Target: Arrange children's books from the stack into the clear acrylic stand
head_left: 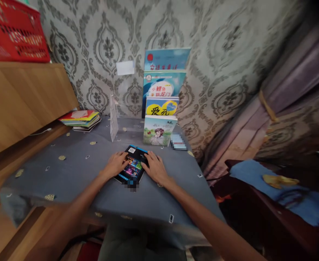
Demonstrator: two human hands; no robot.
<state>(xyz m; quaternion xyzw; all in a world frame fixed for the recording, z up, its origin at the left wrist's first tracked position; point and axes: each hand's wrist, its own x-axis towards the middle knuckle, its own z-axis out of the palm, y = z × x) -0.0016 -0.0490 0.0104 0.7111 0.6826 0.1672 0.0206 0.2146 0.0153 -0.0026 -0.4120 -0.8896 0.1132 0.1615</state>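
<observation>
Left hand (116, 164) and right hand (156, 167) | palms down, fingers loosely extended | touching dark book's (132, 168) opposite sides

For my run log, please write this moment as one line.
Left hand: on black book, left side | right hand: on it, right side | black book: lying on table | standing books: beyond right hand

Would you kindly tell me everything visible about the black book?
The book is mostly black, seemingly card-covered, with blue trim, a white barcode at its far end and colourful artwork. It lies flat, apparently shut, on the tablecloth, slightly turned. The left hand touches its left side, the right hand its right; its near end is partly pixelated.
</observation>
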